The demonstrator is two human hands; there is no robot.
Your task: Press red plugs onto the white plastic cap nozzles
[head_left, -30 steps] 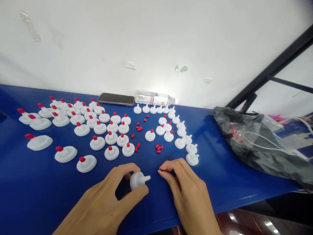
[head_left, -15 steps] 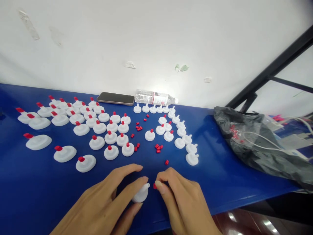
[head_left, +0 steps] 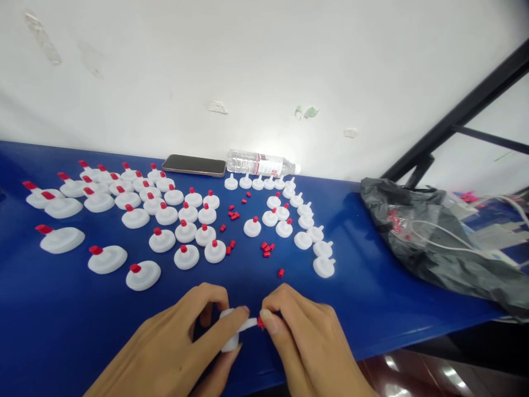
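Your left fingers [head_left: 223, 330] are clamping a white lid [head_left: 230, 344], its spout [head_left: 248, 324] pointing right, straight at the red cap [head_left: 260, 322] your right fingers [head_left: 273, 325] are pinching; tip and cap are pretty much meeting. Loose caps [head_left: 266, 255] are lying beyond on the bench [head_left: 351, 309].

bright light | soft glare on wall [head_left: 256, 66] | glints on floor [head_left: 415, 368] | edges stretched

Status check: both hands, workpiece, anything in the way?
Left hand gripping white spouted piece. Right hand pinching red cap at spout, seating unclear. Loose red cap beyond right hand, not blocking.
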